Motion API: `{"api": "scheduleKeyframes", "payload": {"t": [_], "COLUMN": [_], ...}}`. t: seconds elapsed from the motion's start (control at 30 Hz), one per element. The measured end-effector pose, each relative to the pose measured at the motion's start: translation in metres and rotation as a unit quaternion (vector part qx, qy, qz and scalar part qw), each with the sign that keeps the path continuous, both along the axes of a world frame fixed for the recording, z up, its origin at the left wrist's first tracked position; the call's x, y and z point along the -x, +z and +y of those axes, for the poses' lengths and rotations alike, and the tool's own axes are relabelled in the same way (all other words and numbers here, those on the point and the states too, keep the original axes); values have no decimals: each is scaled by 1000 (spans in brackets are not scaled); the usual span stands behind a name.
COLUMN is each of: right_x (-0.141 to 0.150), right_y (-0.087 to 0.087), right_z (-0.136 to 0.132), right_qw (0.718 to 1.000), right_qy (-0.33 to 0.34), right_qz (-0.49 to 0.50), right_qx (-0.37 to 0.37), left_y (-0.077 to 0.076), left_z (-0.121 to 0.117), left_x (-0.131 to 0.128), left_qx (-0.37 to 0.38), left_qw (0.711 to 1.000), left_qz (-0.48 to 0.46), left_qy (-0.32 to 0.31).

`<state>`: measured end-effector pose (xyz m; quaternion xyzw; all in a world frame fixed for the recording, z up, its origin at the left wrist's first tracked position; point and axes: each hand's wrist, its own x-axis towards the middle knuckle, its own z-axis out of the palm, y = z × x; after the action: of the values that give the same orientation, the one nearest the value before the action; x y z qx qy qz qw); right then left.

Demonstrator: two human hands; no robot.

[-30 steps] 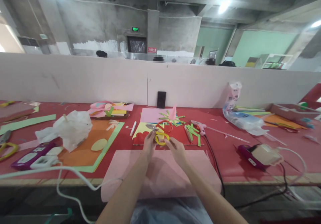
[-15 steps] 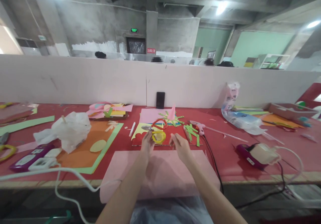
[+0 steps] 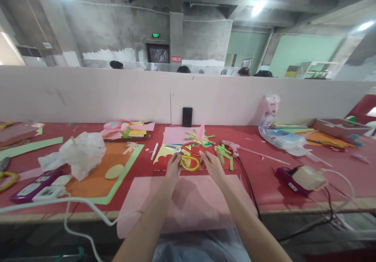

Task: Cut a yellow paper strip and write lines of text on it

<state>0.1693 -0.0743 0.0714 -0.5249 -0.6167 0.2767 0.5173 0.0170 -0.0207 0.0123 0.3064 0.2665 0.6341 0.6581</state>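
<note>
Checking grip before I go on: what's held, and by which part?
The left hand holds the scissors near the pivot. The right hand is at the handles; its grip is unclear.

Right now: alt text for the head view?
A person's left hand grips red-and-yellow-handled scissors above a red table, the right hand at the handle end. To the right lie green paper strips and a pink glue gun; a black phone stands against a white partition.
</note>
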Motion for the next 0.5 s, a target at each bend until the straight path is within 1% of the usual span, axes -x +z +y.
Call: {"api": "scheduleKeyframes", "payload": {"t": [0.1,0.2,0.3,0.4,0.5], "right_x": [-6,-10,-11,-10,-9], "right_y": [-4,-5,-4,-5,-7], "right_z": [-1,-5,-8,-8,-6], "right_qw": [1000,999,997,995,992], "right_qy": [18,42,65,87,99], "right_qz": [5,-15,-18,9,68], "right_qx": [13,-17,-44,-45,-27], "left_y": [0,-1,-1,0,2], "left_z": [-2,-2,-2,-1,-2], "left_x": [0,0,-1,-1,1], "left_qx": [-7,-6,-2,6,19], "left_qw": [1000,1000,1000,1000,999], "left_qz": [14,21,8,-16,-43], "left_qy": [-10,-18,-16,-7,-2]}}
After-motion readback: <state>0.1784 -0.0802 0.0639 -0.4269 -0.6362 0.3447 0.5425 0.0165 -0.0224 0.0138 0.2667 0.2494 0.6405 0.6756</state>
